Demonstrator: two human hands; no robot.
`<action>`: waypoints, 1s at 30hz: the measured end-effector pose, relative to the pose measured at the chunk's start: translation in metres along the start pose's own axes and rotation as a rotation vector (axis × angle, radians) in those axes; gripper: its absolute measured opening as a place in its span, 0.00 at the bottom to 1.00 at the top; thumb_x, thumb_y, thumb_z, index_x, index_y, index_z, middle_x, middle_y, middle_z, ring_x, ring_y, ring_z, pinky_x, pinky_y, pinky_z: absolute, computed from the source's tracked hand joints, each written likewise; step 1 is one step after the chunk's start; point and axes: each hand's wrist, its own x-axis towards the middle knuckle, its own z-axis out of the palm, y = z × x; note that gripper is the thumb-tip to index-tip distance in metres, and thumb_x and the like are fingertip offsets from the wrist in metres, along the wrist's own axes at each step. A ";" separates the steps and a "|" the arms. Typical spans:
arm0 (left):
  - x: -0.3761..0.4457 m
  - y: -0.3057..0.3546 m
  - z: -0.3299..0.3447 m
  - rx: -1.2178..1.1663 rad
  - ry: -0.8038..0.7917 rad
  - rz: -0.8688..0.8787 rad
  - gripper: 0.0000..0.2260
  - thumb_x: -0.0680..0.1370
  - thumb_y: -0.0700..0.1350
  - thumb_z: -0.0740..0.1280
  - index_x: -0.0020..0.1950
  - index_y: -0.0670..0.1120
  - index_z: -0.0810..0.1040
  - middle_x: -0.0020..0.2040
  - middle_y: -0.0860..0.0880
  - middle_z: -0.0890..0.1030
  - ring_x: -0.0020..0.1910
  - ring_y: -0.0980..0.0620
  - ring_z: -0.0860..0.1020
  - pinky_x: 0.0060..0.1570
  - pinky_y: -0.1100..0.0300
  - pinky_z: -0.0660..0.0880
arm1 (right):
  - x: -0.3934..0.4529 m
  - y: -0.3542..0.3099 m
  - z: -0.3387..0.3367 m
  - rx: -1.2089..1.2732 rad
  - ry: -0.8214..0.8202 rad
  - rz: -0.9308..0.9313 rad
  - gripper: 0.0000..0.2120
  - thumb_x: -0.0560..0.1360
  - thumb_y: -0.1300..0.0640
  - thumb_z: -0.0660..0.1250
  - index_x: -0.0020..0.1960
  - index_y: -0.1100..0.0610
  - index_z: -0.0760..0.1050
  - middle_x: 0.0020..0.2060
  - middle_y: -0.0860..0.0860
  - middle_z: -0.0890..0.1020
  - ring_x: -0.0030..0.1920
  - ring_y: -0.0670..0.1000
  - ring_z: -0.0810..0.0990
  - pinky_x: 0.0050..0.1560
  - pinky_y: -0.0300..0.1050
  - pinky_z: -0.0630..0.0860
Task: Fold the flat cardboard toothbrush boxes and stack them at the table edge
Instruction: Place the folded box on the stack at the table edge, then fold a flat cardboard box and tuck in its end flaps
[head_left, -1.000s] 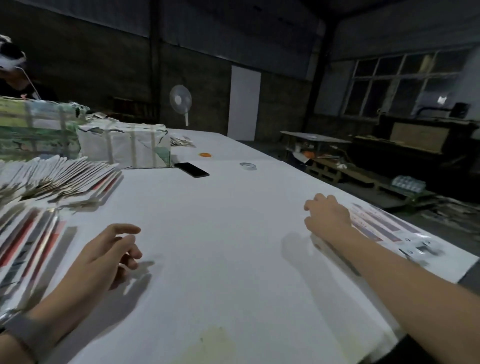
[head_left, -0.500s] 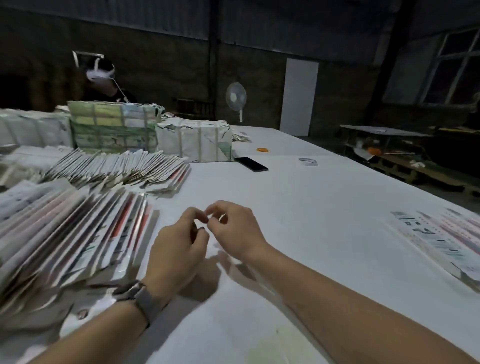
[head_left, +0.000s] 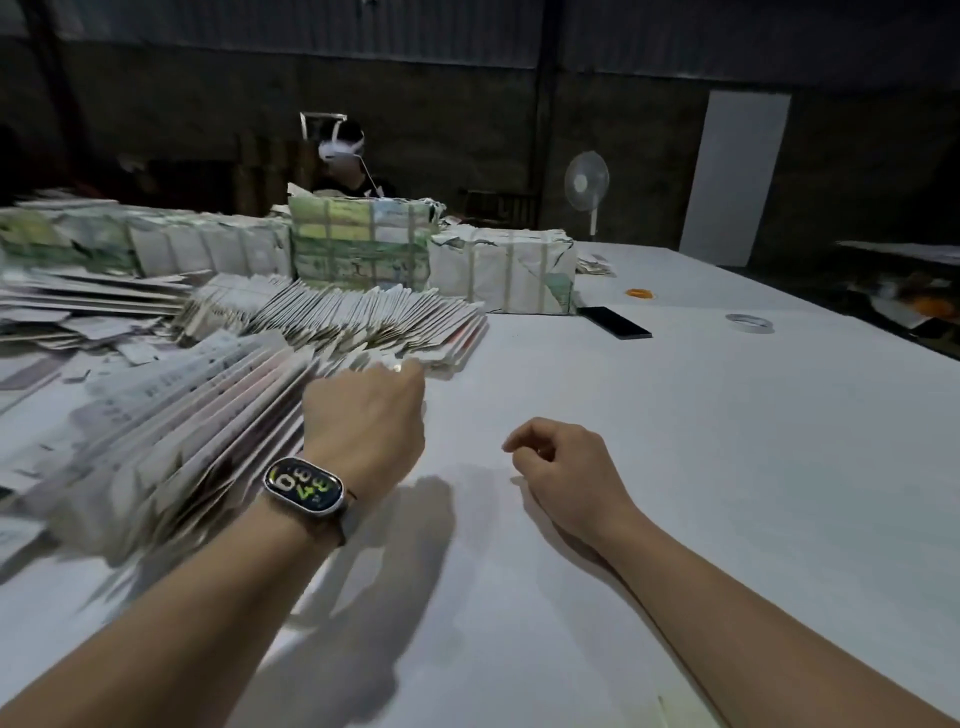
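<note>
On the left half of the white bench (head_left: 675, 467), flat cardboard toothbrush boxes (head_left: 171, 415) lie fanned in a slanted, overlapping row; a second fanned row (head_left: 363, 322) sits behind it, nearer the bench centre. Image blurred over the near row. Left hand (head_left: 366, 415) sits at the inner end of the near row, knuckles up, fingers curled down toward the box edges; contact or grip on a box cannot be told, the fingertips being hidden behind the hand. Smartwatch (head_left: 305, 486) on the left wrist, face lit. Right hand (head_left: 561, 462) just beside the left, apart from the boxes, low over bare bench surface; fingers loosely curled, holding nothing.

Behind the fanned rows: wrapped bundles (head_left: 358, 249) strapped with tape, in a line across the bench. Right of the bundles: dark phone (head_left: 614, 322) lying flat, orange ring (head_left: 640, 294), clear tape roll (head_left: 749, 323). Beyond the bundles, another person (head_left: 345, 166) wearing a white headset. Pedestal fan (head_left: 587, 184) stands by the far wall, near a pale door (head_left: 732, 171).
</note>
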 end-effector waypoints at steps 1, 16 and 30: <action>0.002 -0.008 -0.002 0.003 -0.008 -0.020 0.06 0.81 0.52 0.61 0.53 0.51 0.68 0.48 0.46 0.81 0.49 0.40 0.82 0.30 0.58 0.57 | 0.001 0.001 0.000 -0.004 0.001 -0.002 0.13 0.74 0.61 0.65 0.38 0.44 0.78 0.28 0.36 0.79 0.34 0.37 0.77 0.39 0.34 0.72; 0.000 -0.016 0.011 0.144 -0.183 -0.012 0.16 0.79 0.41 0.59 0.67 0.47 0.71 0.61 0.47 0.80 0.63 0.42 0.78 0.45 0.55 0.64 | 0.000 -0.001 0.002 -0.017 -0.029 0.010 0.12 0.75 0.60 0.64 0.39 0.44 0.78 0.25 0.35 0.77 0.28 0.38 0.75 0.35 0.38 0.68; -0.003 -0.007 -0.013 -0.099 0.117 0.054 0.12 0.78 0.36 0.61 0.58 0.48 0.72 0.36 0.50 0.71 0.37 0.41 0.73 0.32 0.55 0.63 | -0.001 -0.002 0.003 0.011 -0.015 0.006 0.13 0.74 0.61 0.64 0.38 0.44 0.78 0.26 0.35 0.77 0.28 0.38 0.76 0.37 0.40 0.70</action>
